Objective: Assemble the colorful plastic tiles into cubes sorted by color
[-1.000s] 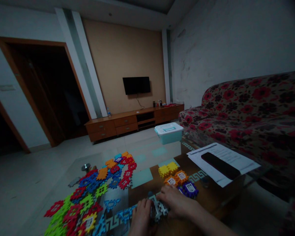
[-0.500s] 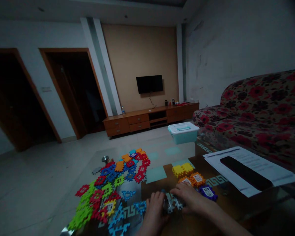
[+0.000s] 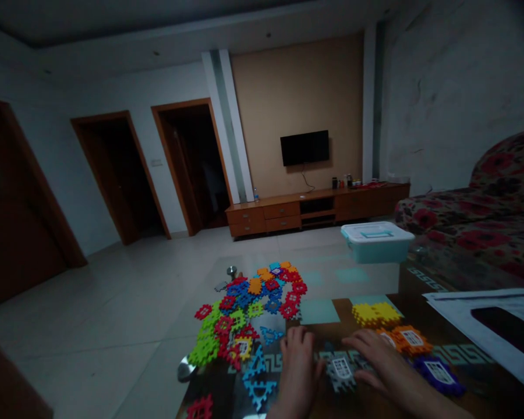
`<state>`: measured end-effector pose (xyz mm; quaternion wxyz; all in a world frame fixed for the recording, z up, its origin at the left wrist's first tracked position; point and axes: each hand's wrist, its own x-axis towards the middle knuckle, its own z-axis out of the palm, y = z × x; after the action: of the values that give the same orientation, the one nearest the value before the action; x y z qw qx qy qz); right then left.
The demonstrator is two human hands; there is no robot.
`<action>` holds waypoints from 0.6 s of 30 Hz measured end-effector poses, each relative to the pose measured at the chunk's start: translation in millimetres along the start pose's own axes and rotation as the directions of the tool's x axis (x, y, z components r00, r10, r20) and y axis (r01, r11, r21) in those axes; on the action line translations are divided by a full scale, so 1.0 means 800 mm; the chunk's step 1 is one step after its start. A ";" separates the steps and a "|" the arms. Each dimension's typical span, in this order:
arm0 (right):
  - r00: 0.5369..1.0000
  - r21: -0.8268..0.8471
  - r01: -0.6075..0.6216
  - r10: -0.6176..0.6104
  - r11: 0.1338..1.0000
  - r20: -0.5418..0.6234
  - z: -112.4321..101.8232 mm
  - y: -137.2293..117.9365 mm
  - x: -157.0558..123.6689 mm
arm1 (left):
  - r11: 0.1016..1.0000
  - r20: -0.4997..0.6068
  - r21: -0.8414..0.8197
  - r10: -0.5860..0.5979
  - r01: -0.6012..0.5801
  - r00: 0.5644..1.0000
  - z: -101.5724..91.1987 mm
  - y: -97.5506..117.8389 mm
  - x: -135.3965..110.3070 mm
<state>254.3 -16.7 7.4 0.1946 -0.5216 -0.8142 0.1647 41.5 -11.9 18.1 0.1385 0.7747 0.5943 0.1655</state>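
Note:
A grey interlocking building piece (image 3: 341, 372) with a white window grid lies on the glass table between my hands. My left hand (image 3: 299, 366) rests just left of it, fingers stretched forward and thumb close to its edge. On the other side, my right hand (image 3: 382, 364) has its fingers and thumb apart, with the thumb near the piece. Orange pieces (image 3: 410, 338) and a purple piece (image 3: 439, 373) lie beyond and beside my right hand, with yellow pieces (image 3: 375, 313) farther back. Blue triangular pieces (image 3: 258, 389) lie left of my left hand.
A large pile of coloured pieces (image 3: 227, 317) spreads over the table's left side. A teal box with a white lid (image 3: 378, 241) stands at the back. Papers (image 3: 510, 331) with a black phone-like slab (image 3: 506, 329) lie at right, near a floral sofa (image 3: 484, 227).
The view has turned left. The grey pieces stood tilted between my hands; now the grey piece lies flat with its window grid showing, and my hands have moved apart.

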 end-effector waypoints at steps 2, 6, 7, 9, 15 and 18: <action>0.998 0.005 0.053 -0.052 0.999 -0.038 0.012 -0.008 0.003 | 0.978 -0.076 0.132 -0.151 0.160 0.986 -0.017 -0.022 -0.005; 0.987 -0.033 0.162 -0.162 0.986 -0.008 0.048 -0.036 0.008 | 0.810 -0.296 0.369 -0.362 0.455 0.884 -0.052 -0.084 -0.021; 0.982 -0.048 0.189 -0.189 0.981 0.005 0.060 -0.046 0.011 | 0.775 -0.336 0.381 -0.392 0.504 0.856 -0.060 -0.101 -0.025; 0.971 -0.071 0.240 -0.239 0.968 0.017 0.087 -0.066 0.022 | 0.733 -0.395 0.392 -0.412 0.556 0.821 -0.075 -0.133 -0.033; 0.951 -0.026 0.307 -0.306 0.951 0.047 0.153 -0.153 0.092 | 0.766 -0.291 0.348 -0.459 0.540 0.839 -0.093 -0.200 -0.048; 0.965 0.086 0.255 -0.260 0.963 0.046 0.170 -0.205 0.133 | 0.828 -0.278 0.301 -0.399 0.474 0.874 -0.094 -0.218 -0.053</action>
<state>18.9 5.8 -18.4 0.2118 -0.3981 -0.8731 0.1851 -152.8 -7.3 10.8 -0.0326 0.6084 0.7872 0.0958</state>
